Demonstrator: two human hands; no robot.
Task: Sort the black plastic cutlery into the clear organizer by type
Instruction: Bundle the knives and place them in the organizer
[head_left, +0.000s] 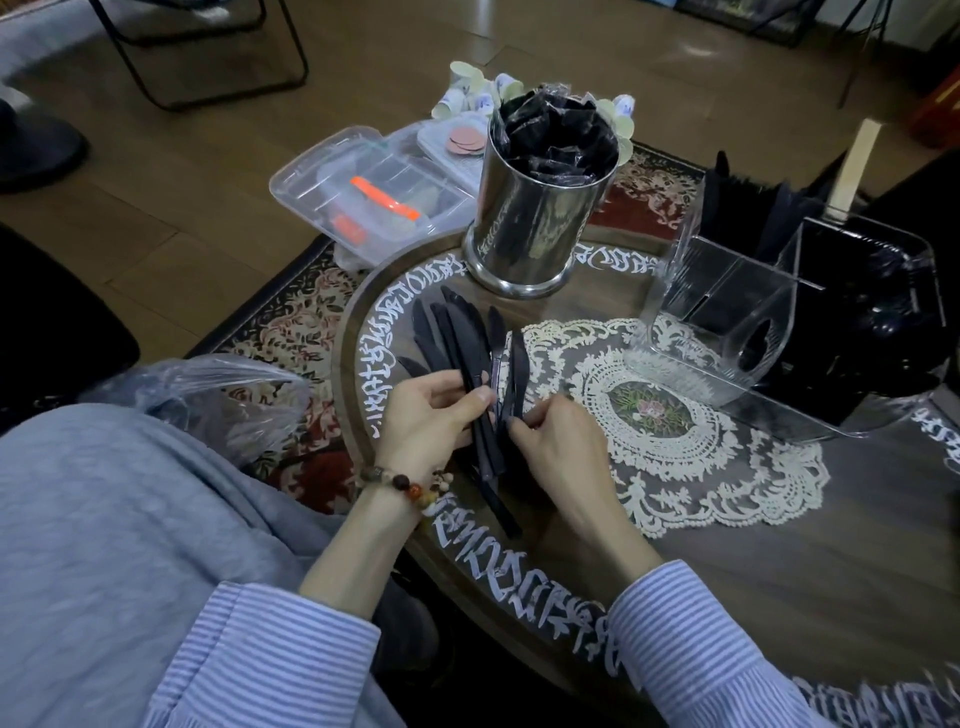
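Left hand: fingers curled round a fanned bundle of black plastic knives, thumb pressed across the handles.
Right hand: fingertips pinch one knife at the bundle's right edge.
Clear organizer: well right of both hands (black cutlery stands in its far compartments).
Hidden: lower handles behind the palms.

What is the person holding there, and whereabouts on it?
A fanned bunch of black knives. The left hand grips the bunch around its middle, and the right hand pinches one or two knives near mid-handle.
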